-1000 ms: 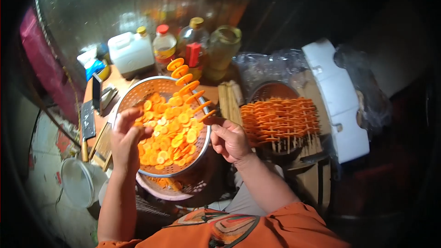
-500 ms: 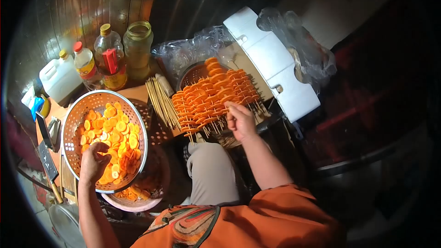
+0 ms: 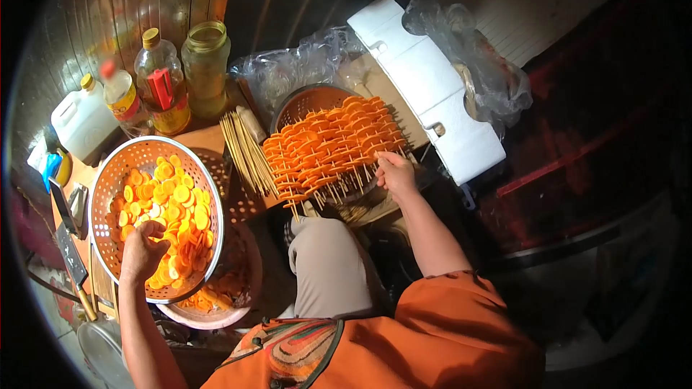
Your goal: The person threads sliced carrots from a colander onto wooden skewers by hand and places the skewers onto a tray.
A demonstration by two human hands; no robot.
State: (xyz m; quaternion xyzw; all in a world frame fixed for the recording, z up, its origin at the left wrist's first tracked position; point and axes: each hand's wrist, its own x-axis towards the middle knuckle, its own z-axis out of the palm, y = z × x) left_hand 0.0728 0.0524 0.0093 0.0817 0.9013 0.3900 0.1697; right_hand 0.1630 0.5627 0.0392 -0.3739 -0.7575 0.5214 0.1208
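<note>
while right hand [image 3: 395, 174] pinches a carrot skewer [image 3: 370, 130] | skewer pile [image 3: 317, 148] leftward | left hand [image 3: 144, 252] (grip unclear) over slices [image 3: 184, 212]

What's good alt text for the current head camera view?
A person's right hand is at the near edge of a pile of skewered orange slices, while the left hand is curled over loose slices in a perforated colander. Bare skewers lie between colander and pile; bottles stand beyond.

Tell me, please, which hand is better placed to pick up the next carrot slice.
Probably the left hand: it is over loose slices in the colander, while the right hand is at the skewered carrots.
</note>
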